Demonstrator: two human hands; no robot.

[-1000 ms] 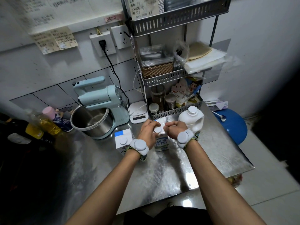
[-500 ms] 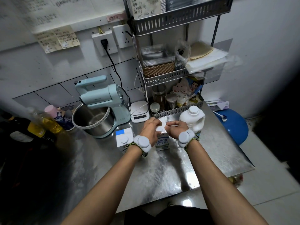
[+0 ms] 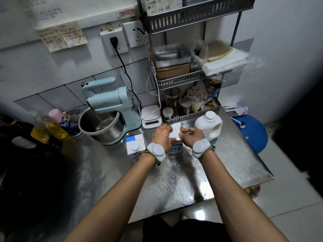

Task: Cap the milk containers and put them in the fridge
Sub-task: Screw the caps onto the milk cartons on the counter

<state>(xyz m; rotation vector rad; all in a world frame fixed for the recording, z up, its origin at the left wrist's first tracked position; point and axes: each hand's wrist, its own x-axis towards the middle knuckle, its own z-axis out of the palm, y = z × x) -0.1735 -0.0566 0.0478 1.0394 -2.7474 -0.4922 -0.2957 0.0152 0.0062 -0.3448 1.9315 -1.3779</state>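
A white milk carton point(image 3: 176, 151) with blue print stands upright in the middle of the steel table point(image 3: 174, 180). My left hand point(image 3: 161, 136) grips its top from the left, and my right hand point(image 3: 191, 136) grips it from the right; the cap is hidden under my fingers. A second carton point(image 3: 135, 147) with a blue-and-white top and a white round cap stands just left of my left wrist. A white plastic milk jug point(image 3: 208, 125) with a white cap on stands right behind my right hand.
A pale blue stand mixer point(image 3: 108, 109) with a steel bowl is at back left, a white scale point(image 3: 150, 117) beside it. A wire rack point(image 3: 190, 109) holds jars at the back. Bottles point(image 3: 47, 128) crowd the far left. A blue stool point(image 3: 251, 133) is off the table's right edge.
Both hands stay on the middle carton's top with only small finger shifts. The cap seen between my fingers a second ago is now covered. The view has drifted slightly.
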